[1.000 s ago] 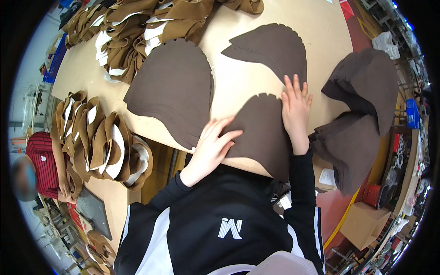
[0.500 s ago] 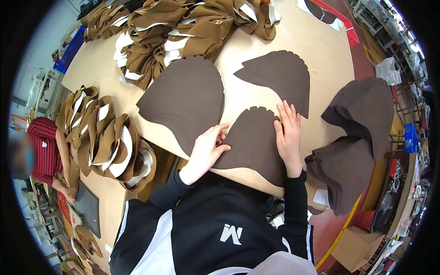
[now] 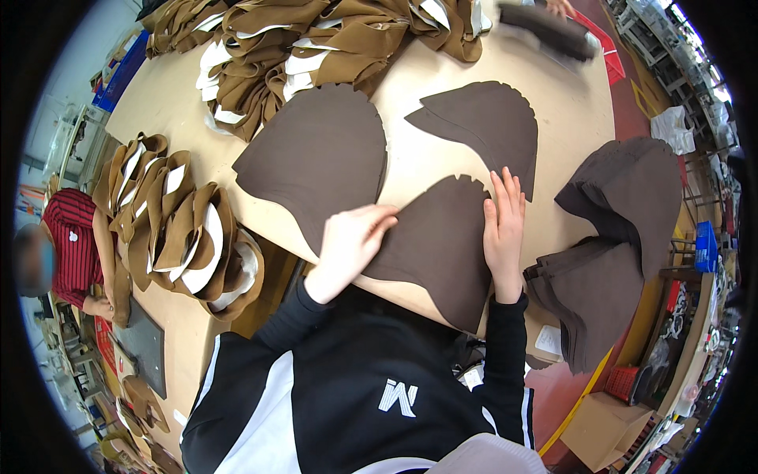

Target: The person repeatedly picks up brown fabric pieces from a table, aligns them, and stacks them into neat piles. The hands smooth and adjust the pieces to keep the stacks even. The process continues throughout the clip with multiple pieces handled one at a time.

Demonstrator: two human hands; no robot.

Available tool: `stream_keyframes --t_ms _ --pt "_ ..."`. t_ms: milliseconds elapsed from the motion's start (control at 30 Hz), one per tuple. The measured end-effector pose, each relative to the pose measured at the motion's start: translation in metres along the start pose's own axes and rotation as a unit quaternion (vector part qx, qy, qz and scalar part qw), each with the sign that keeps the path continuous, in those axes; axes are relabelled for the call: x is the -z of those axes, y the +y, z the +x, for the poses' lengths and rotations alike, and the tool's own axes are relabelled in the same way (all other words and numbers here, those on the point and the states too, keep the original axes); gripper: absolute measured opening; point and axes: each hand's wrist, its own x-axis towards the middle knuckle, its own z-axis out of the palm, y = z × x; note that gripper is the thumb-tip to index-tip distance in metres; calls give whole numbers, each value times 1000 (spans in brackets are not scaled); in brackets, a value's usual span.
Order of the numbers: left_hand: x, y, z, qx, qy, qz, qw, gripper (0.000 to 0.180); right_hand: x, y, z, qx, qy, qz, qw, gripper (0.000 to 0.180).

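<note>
In front of me a dark brown notched-edge panel (image 3: 438,241), cut from flat sheet material, lies on the table with its lower edge over the near side. My left hand (image 3: 347,245) is closed at the panel's upper left edge, thumb and forefinger pinched together on it. Along the panel's right edge my right hand (image 3: 504,233) rests open, fingers stretched out and pointing away from me. A larger dark brown panel stack (image 3: 320,150) lies to the left. Beyond my right hand are a few overlapping dark brown panels (image 3: 493,118).
Thick dark brown panel piles (image 3: 604,276) overhang the table's right side. Brown pieces with white lining are heaped at the back (image 3: 347,47) and left (image 3: 185,225). Another person's hand (image 3: 560,8) is at the far right beside blurred dark pieces (image 3: 549,31). A person in a striped shirt (image 3: 75,237) works at left.
My left hand has slid up the panel's left edge, and the panel has turned slightly. At the far right, another person's hand and blurred dark pieces have come into view.
</note>
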Motion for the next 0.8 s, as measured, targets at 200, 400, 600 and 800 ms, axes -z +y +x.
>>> stream_keyframes --t_ms 200,400,600,800 --pt "92 -34 44 38 158 97 982 18 8 -4 2 36 1 -13 999 52" --pt "136 -45 42 26 222 141 964 23 -33 -43 -33 226 -278 -75 931 48" --pt "80 -11 19 55 31 -28 998 16 -19 5 -12 -29 -143 -277 950 48" --pt "-6 3 -20 25 -131 75 988 63 1 33 -3 -94 25 -215 972 50"
